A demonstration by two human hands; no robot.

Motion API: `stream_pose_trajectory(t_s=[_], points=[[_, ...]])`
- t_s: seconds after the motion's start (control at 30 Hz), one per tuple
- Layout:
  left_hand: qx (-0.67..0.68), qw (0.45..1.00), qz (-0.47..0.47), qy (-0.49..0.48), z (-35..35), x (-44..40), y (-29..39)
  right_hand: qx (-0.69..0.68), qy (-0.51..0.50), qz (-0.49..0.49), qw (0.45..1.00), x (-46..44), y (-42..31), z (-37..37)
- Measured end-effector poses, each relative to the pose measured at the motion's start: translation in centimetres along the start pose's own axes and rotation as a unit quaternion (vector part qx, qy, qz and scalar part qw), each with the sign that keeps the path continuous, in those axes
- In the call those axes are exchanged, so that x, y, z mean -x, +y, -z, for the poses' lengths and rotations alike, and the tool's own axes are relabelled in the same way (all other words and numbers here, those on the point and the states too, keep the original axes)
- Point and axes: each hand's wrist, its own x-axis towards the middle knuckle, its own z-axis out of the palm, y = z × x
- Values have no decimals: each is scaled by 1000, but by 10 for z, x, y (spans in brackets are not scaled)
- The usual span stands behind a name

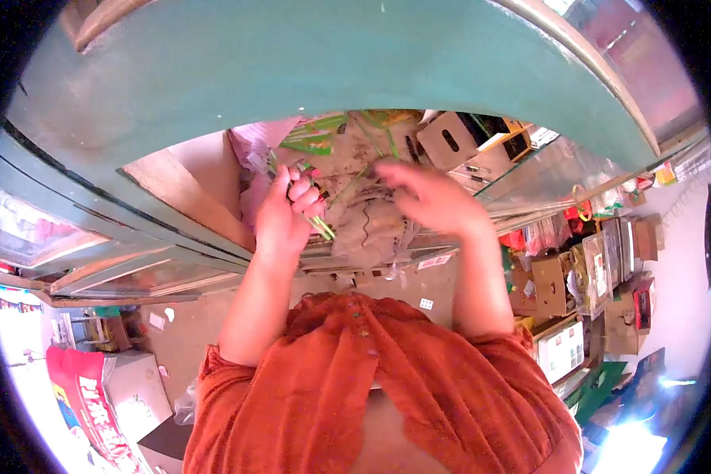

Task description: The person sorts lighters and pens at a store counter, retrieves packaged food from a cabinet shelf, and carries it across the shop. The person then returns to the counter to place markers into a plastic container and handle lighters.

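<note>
Green stems (322, 227) overhang left hand (287, 209) — right hand (437, 197) apart.

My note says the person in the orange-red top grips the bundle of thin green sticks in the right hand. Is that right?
No: the head view shows the bundle of thin green sticks gripped in the left hand, not the right hand. The orange-red top is correct.

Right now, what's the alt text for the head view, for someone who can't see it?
A person's left hand grips thin green stem-like pieces over a cluttered surface; the right hand is raised nearby, its grip unclear. A teal panel arches across the top, a rust-orange shirt fills the lower middle, and cardboard boxes stand at right.
</note>
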Motion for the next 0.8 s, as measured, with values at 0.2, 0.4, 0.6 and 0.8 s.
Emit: stream_pose_trajectory(t_s=[0.2,0.4,0.6,0.8], points=[[-106,989,90,55,-11,32,-20,257,185,-317,894,-97,87,-60],[-36,990,135,6,7,47,-12,249,59,-292,921,-120,108,-53],[-53,991,122,22,7,50,-4,225,18,-301,927,-109,87,-40],[-49,989,137,10,10,47,-6,273,-73,-314,906,-101,72,-26]])
